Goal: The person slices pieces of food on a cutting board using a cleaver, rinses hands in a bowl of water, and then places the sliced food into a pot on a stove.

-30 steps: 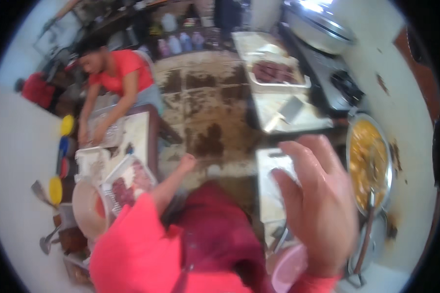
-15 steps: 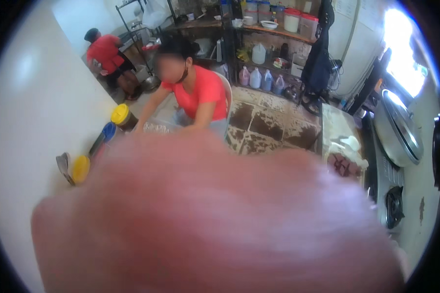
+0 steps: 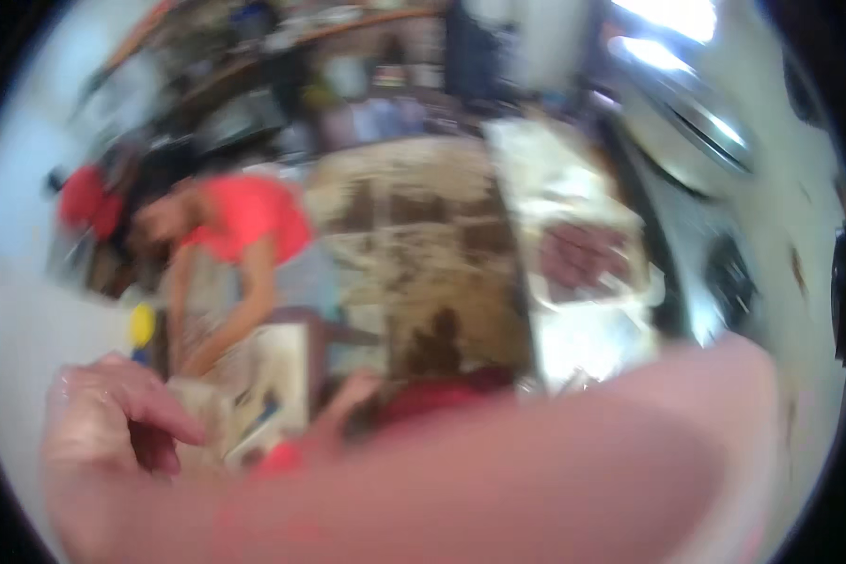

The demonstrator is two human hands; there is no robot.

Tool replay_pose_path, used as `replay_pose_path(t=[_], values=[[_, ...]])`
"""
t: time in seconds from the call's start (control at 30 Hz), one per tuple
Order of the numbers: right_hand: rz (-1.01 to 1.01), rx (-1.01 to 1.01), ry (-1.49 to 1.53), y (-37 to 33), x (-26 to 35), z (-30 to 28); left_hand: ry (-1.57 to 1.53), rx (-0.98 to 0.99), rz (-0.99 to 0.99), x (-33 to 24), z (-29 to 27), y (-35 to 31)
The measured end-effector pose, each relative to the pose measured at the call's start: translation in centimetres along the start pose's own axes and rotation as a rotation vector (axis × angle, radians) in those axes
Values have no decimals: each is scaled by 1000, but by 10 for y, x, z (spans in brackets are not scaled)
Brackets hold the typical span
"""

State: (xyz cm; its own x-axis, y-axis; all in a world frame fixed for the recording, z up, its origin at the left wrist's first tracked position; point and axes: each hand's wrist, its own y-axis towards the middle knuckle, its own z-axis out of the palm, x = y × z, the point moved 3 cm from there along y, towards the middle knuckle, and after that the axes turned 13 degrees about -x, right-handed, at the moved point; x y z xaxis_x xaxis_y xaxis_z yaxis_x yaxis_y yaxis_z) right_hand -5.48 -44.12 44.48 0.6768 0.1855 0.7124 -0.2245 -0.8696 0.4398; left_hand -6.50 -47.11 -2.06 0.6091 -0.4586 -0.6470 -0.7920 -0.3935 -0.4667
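Note:
My right forearm [image 3: 498, 470] sweeps large and blurred across the lower part of the view, coming in from the lower right. At its end, on the lower left, is my right hand [image 3: 113, 423]. Its fingers are loosely bent, with a dark gap between them, and I see nothing held. Beyond the fingers lies a pale work table [image 3: 287, 371] with a small dark-and-blue item [image 3: 263, 414] on it, too smeared to name. My left hand does not show for certain. A blurred pinkish limb [image 3: 348, 399] shows above my forearm, and I cannot tell whose it is.
A person in a red top [image 3: 258, 221] leans over the table at left. Behind is another red-clad figure [image 3: 89, 202]. To the right, a tray of dark red-brown pieces [image 3: 583, 258] sits on a pale counter, near a stove burner [image 3: 728, 268] and a big metal pot [image 3: 677, 141].
The view has swung downward and to the right. The blurred skin that filled the lower middle has given way to my forearm stretched leftward, its hand now visible.

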Motion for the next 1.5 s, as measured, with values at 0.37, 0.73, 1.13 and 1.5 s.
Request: replay_pose_path(t=[0.37, 0.73, 1.13, 1.5], values=[[1552, -580, -605, -515, -217, -153, -590, -120, -433, 18, 14, -14], [1796, -993, -193, -563, -228, -117, -94, 161, 467, -275, 117, 44], [1484, -755, -244, -481, -210, -156, -631, 345, 504, -304, 58, -34], [126, 97, -147, -179, -169, -42, -872, -332, 374, -174, -82, -146]])
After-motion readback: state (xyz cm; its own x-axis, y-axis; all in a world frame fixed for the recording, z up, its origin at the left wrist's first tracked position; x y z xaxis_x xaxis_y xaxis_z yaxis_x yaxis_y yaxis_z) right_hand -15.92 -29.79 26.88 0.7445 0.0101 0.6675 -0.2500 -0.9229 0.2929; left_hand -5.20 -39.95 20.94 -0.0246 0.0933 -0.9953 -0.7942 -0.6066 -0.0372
